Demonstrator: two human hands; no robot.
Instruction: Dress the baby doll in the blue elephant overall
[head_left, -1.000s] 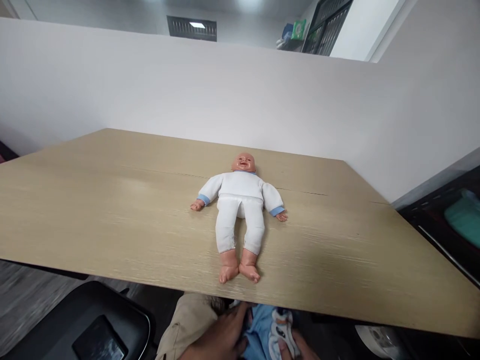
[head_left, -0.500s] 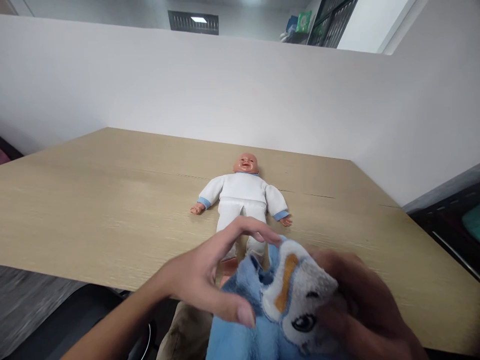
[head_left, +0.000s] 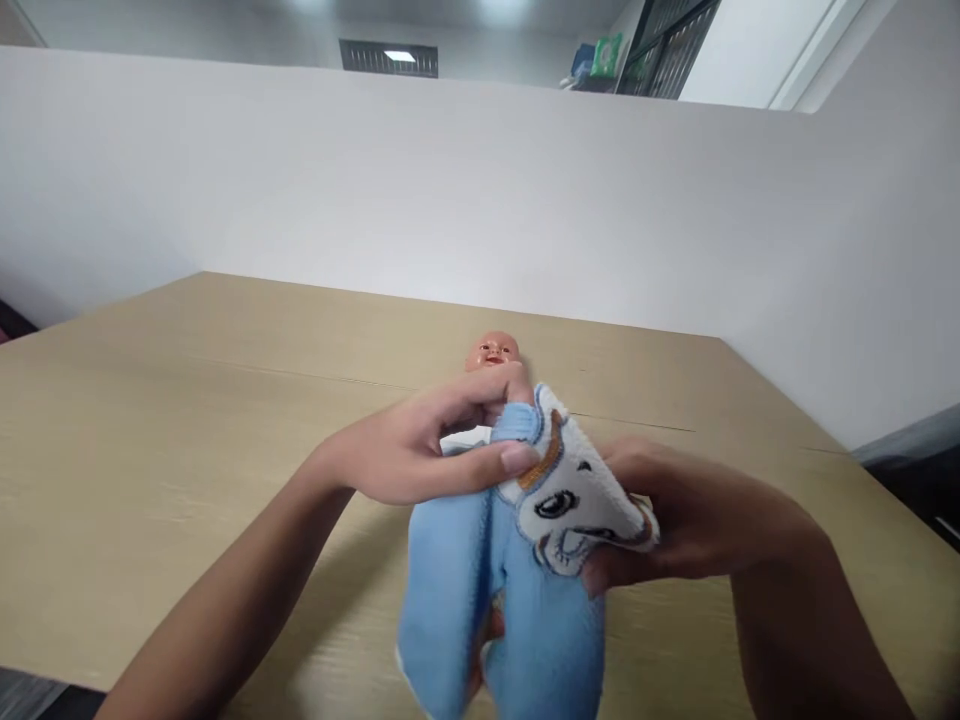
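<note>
Both my hands hold up a small light blue fleece baby garment (head_left: 450,560) with two hanging leg-like panels. A white cartoon animal face with black eyes and an orange-brown stripe is sewn on its upper part. My left hand (head_left: 420,440) pinches a blue band at the top edge between thumb and fingers. At the right side of the face patch, my right hand (head_left: 675,505) is closed on the cloth. Behind the garment a baby doll (head_left: 493,350) lies face up on the table; its head shows, while its body is mostly hidden.
The wood-look table (head_left: 187,480) spreads to both sides, with a seam across it. A white partition wall (head_left: 450,190) rises along its far edge. A dark object (head_left: 919,480) stands beyond the table's right edge.
Both hands have lifted the garment up and forward, in front of the doll, and its legs now hang down. My left hand has closed from a wide-open shape onto the top band.
</note>
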